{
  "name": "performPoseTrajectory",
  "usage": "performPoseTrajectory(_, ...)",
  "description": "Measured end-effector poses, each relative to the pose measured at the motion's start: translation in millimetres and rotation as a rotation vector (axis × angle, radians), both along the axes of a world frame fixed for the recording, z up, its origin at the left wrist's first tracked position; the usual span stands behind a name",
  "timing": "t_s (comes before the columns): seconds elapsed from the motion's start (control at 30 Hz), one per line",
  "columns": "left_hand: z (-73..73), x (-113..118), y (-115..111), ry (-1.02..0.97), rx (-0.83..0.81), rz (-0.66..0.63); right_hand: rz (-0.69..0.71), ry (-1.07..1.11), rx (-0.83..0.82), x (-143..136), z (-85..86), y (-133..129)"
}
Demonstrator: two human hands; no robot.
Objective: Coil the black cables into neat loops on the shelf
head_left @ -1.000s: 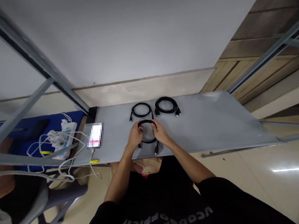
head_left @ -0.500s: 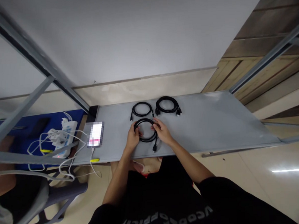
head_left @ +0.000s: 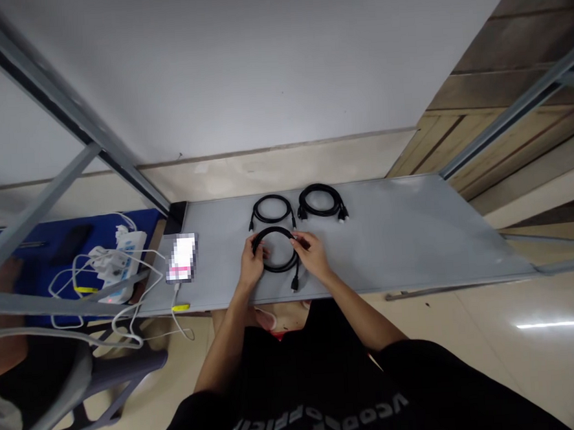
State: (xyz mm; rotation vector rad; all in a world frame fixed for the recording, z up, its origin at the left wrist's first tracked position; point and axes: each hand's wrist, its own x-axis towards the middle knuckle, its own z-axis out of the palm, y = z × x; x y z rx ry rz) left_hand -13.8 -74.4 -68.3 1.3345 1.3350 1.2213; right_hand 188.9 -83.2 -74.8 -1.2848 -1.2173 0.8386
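Observation:
A black cable is wound into a round coil between my two hands, low over the front half of the grey table. My left hand is closed around the coil's left side. On its right side my right hand pinches the loops between thumb and fingers. One black plug of this cable hangs down at the lower right. Just behind lies a second black cable coil, its two ends pointing toward me. To its right rests a thicker black coil with several plug ends.
At the table's left end lies a blurred-out phone with a white charging cable. Left of it, a white power strip and tangled white leads sit on a blue surface, near another person's arm. Metal frame posts rise at both sides.
The loops of the held coil have drawn closer together into a neater ring. Both hands have shifted slightly left with it.

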Motion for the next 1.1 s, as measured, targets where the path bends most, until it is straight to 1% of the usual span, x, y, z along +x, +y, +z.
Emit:
performPoseTrajectory(0.17, 12.4, 1, 1, 0.054, -0.015, -0.023, -0.013, -0.002, 0.013, -2, 7.2, -1)
performPoseTrajectory(0.33, 25.5, 0, 3, 0.126, 0.031, -0.082, 0.019, -0.066, 0.042, 0, 13.3, 1)
performPoseTrajectory(0.47, 31.5, 2, 6, 0.11, 0.033, -0.126, -0.041, -0.091, 0.101, 0, 15.4, 8)
performPoseTrajectory(0.53, 33.6, 3, 9, 0.068, 0.009, -0.142, -0.051, -0.011, 0.091, -2, 14.9, 10)
performPoseTrajectory(0.57, 34.6, 3, 10, 0.044, -0.006, -0.15, -0.025, 0.058, 0.059, -4, 14.6, 10)
performPoseTrajectory(0.67, 38.1, 3, 11, -0.01, -0.035, -0.163, 0.145, 0.264, -0.096, -8, 15.1, 9)
performPoseTrajectory(0.73, 40.5, 0, 11, -0.018, -0.042, -0.171, 0.218, 0.363, -0.173, -9, 17.7, 8)
performPoseTrajectory(0.8, 42.2, -4, 9, -0.019, -0.054, -0.197, 0.205, 0.453, -0.207, -9, 21.6, 9)
performPoseTrajectory(0.93, 41.2, -14, 7, 0.008, -0.087, -0.239, 0.129, 0.583, -0.24, -2, 28.2, 14)
performPoseTrajectory(1.03, 37.7, -18, 5, 0.088, -0.099, -0.214, 0.097, 0.63, -0.249, 2, 28.2, 15)
performPoseTrajectory(1.1, 35.4, -19, 3, 0.103, -0.105, -0.198, 0.081, 0.641, -0.252, 3, 26.0, 14)
